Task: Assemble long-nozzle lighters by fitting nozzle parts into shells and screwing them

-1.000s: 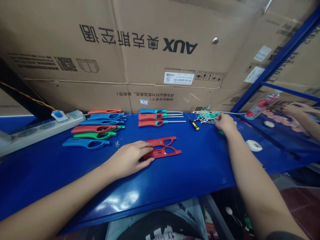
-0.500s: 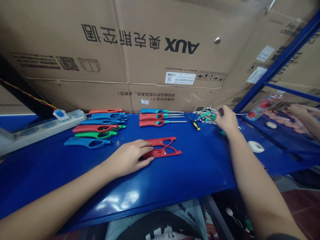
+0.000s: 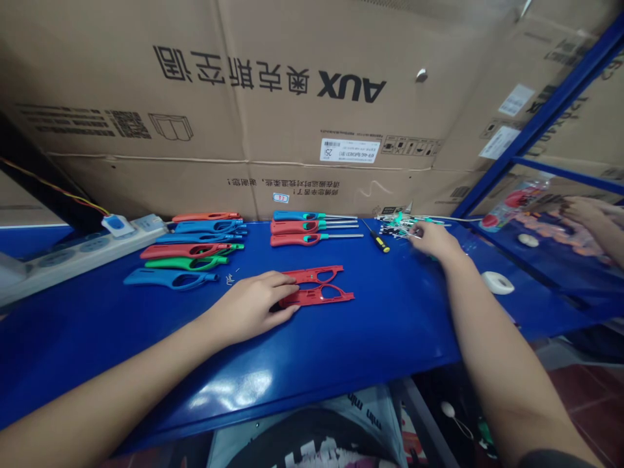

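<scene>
Two red lighter casing halves (image 3: 332,294) lie side by side on the blue table, inner faces up. My left hand (image 3: 260,300) grips their left ends, its fingers over them and the thumb on the near side, so those ends are hidden. At the back right is a tangled pile of small lighter parts (image 3: 394,226), green, white and black with thin metal pieces. My right hand (image 3: 435,242) is at the pile's right edge with fingers pinched. Thin pale pieces show at its fingertips, but I cannot make out what is between them.
Left of centre lie several coloured lighter casings (image 3: 170,278), near small loose screws (image 3: 230,279). Three lighters with metal tubes (image 3: 312,226) lie at the back beside a yellow-black screwdriver (image 3: 380,242). A power strip (image 3: 88,250) is far left; a white tape roll (image 3: 498,283) and another person's hand (image 3: 582,211) are right.
My right hand has shifted left and slightly down at the pile, and its parts have been stirred. My left hand stays on the red casing halves.
</scene>
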`<state>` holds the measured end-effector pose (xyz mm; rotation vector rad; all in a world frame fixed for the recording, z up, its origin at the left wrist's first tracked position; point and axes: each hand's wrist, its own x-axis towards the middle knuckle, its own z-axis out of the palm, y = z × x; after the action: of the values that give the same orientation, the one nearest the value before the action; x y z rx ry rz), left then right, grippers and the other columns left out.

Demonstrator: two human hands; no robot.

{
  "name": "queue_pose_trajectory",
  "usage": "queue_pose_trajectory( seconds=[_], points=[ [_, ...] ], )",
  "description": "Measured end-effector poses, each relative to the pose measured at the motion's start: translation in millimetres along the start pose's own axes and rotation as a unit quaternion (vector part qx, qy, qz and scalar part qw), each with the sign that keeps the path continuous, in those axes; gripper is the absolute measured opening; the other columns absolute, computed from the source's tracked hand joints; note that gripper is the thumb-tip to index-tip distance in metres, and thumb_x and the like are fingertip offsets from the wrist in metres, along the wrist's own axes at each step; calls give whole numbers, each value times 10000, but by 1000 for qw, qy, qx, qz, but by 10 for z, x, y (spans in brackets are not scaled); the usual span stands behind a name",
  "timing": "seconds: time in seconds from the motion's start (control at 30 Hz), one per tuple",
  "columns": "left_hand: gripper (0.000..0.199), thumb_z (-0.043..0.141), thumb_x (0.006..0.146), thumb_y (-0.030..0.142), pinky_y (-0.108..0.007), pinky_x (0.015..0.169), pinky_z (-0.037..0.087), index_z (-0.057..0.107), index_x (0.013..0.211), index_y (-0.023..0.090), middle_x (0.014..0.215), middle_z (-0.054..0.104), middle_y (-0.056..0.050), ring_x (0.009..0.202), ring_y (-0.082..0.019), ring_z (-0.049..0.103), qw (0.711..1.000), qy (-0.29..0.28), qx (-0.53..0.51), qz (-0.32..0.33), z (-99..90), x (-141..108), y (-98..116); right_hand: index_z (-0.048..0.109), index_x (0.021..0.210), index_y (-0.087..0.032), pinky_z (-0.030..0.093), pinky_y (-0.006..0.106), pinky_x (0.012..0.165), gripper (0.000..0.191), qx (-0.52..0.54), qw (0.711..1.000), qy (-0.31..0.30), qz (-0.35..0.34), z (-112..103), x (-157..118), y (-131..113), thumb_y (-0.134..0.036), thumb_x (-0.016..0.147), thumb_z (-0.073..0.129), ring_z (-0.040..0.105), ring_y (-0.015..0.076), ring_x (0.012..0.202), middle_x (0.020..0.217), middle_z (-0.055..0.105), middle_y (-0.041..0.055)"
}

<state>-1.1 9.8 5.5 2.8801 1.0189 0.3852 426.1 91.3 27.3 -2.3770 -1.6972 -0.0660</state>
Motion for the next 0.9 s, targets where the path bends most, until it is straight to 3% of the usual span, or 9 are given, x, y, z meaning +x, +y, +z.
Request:
queue_pose_trajectory(
  seconds=[0.13, 0.27, 0.37, 0.5, 0.7, 0.9],
  points=[
    [326, 530, 986, 371, -392, 942, 571, 708, 1192, 191, 1218, 716, -84, 1107, -258, 680, 1000, 10, -8, 1, 4, 0, 4, 700, 941, -227, 454, 320, 685, 272, 10, 999, 48, 14, -49, -36, -36, -459, 852, 591, 655, 292, 968, 1041, 733, 102],
    [323, 534, 983, 369, -399, 935, 575, 709, 1190, 194, 1213, 719, -86, 1104, -262, 684, 1000, 12, -10, 2, 6, -2, 6, 726, 1016, -219, 448, 318, 669, 310, 66, 989, 132, 5, -73, -58, -60, -424, 867, 547, 662, 279, 913, 1007, 747, 101],
    [322, 539, 981, 373, -398, 928, 580, 710, 1188, 197, 1214, 720, -87, 1098, -262, 687, 1000, 15, -11, 2, 6, -2, 7, 738, 1058, -220, 455, 321, 679, 337, 83, 983, 163, 2, -86, -68, -67, -398, 879, 515, 667, 280, 913, 1009, 754, 104],
    [321, 537, 983, 369, -407, 933, 578, 707, 1192, 194, 1215, 719, -86, 1103, -266, 685, 1000, 14, -11, 1, 5, -4, 8, 733, 1098, -241, 480, 339, 722, 343, 38, 990, 129, 29, -85, -54, -53, -407, 886, 521, 663, 300, 985, 1080, 742, 115],
    [324, 533, 984, 373, -398, 927, 580, 708, 1191, 196, 1227, 715, -84, 1105, -266, 685, 1000, 10, -4, 1, 6, -12, 3, 775, 889, -231, 496, 389, 736, 190, 3, 998, 25, 60, 11, 24, 7, -333, 805, 638, 680, 304, 854, 931, 746, 126],
    [313, 534, 982, 365, -380, 922, 579, 712, 1179, 200, 1210, 722, -84, 1090, -259, 691, 1000, 16, -2, 3, 3, -5, 13, 736, 1044, -234, 481, 358, 718, 296, 21, 995, 88, 49, -49, -38, -50, -396, 869, 560, 664, 312, 942, 1023, 740, 130]
  ],
)
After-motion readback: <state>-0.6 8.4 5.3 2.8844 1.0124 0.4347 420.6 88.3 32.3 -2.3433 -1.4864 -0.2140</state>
